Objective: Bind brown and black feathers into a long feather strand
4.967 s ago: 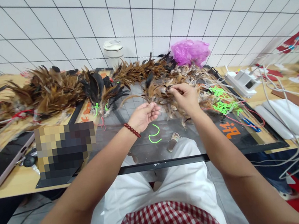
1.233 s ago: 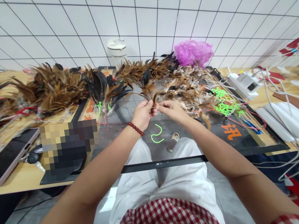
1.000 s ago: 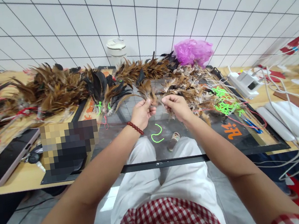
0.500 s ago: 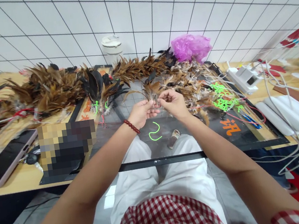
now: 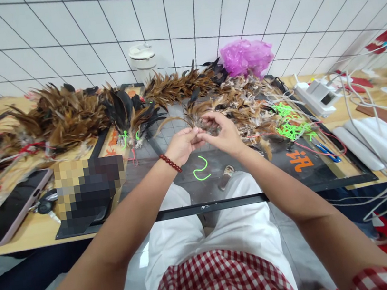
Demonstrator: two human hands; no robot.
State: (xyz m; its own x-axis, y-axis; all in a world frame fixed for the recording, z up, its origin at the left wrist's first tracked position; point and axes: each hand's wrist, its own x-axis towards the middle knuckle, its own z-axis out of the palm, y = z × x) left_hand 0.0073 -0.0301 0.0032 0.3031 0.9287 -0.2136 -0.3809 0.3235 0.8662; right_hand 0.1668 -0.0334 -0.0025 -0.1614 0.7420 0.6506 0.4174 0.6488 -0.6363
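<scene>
While the left hand (image 5: 184, 147) pinches it beside the loosely curved right hand (image 5: 226, 134), the feather bunch (image 5: 193, 111) fans brown and black.

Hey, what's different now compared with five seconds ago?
The right hand has moved left from the loose feathers to meet the left hand at the base of the small feather bunch; whether it grips anything is unclear. The left hand still pinches that bunch. The green string and purple bag stayed put.
</scene>
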